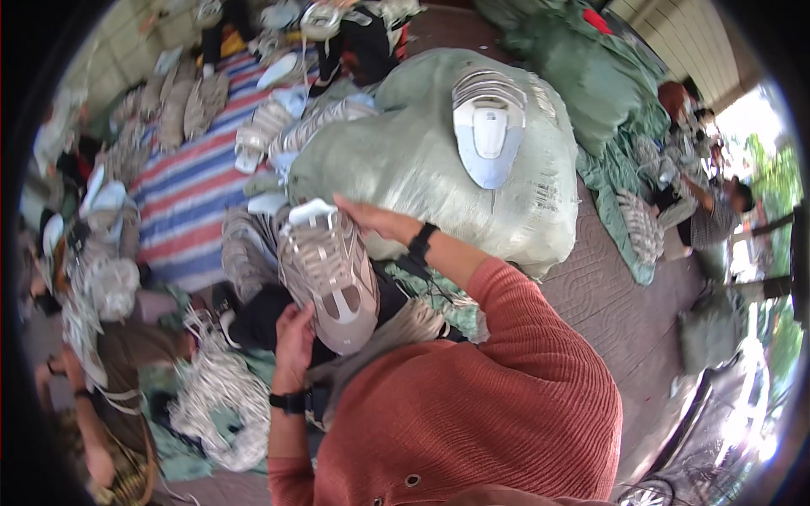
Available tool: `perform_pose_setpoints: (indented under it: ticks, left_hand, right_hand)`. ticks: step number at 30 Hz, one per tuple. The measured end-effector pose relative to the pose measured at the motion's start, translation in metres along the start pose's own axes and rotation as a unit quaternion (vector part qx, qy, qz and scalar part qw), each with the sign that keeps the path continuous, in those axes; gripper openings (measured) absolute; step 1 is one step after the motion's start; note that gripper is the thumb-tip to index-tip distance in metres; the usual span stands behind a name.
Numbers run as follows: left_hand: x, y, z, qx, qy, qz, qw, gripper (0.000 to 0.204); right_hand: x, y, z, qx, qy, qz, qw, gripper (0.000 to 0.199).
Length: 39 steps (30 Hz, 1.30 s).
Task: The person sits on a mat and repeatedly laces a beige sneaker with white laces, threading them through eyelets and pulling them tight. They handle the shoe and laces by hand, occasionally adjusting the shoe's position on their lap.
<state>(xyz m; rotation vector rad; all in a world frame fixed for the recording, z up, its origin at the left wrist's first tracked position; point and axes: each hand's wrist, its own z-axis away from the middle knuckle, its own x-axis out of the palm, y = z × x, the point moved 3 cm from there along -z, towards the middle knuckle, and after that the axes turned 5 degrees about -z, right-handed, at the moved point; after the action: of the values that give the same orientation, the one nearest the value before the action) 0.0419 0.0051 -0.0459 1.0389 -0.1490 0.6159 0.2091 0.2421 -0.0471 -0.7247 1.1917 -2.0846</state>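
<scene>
In front of my body I hold a grey-beige sneaker upper (331,270) with pale laces threaded up its front. Its rounded toe points toward me and its white tongue is at the far end. My left hand (295,337) pinches its edge at the left of the toe. At the far right, by the collar, my right hand (364,218) grips the edge, with the fingers partly hidden behind it. Beyond my right hand, a stack of similar uppers (489,126) with a pale blue-white piece on top lies on a large pale green sack (422,181).
A striped tarp (190,198) to the left carries bundled uppers (181,101). A heap of white laces (224,405) lies at lower left, near another person's arm (89,422). Darker green sacks (582,76) stand at far right, with a seated person (717,215) beyond.
</scene>
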Motion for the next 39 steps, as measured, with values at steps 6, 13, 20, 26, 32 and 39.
perform_pose_setpoints:
  ticks: [6, 13, 20, 26, 32, 39]
  left_hand:
    - [0.029, 0.043, -0.001, 0.072, -0.003, -0.143, 0.987, 0.028]
    - [0.109, 0.087, -0.032, 0.227, -0.098, -0.308, 0.919, 0.041]
    - [0.055, 0.103, -0.038, 0.22, -0.04, -0.248, 0.942, 0.03]
    - [0.008, 0.091, -0.035, 0.193, -0.002, -0.231, 0.954, 0.029]
    - [-0.021, 0.095, -0.025, 0.179, 0.067, -0.212, 0.958, 0.027]
    - [-0.036, 0.105, -0.022, 0.183, 0.106, -0.206, 0.955, 0.026]
  right_hand:
    - [0.003, 0.027, 0.056, -0.007, 0.0, -0.291, 0.957, 0.056]
    - [-0.043, -0.039, 0.167, -0.303, 0.107, -0.438, 0.84, 0.039]
    - [-0.08, -0.076, 0.247, -0.348, 0.602, 0.076, 0.714, 0.036]
    - [-0.158, -0.038, 0.163, -0.27, 0.71, 0.36, 0.541, 0.028]
    - [-0.202, -0.055, 0.104, -0.296, 0.635, 0.44, 0.562, 0.033]
    - [-0.26, -0.091, 0.109, -0.297, 0.658, 0.417, 0.552, 0.03]
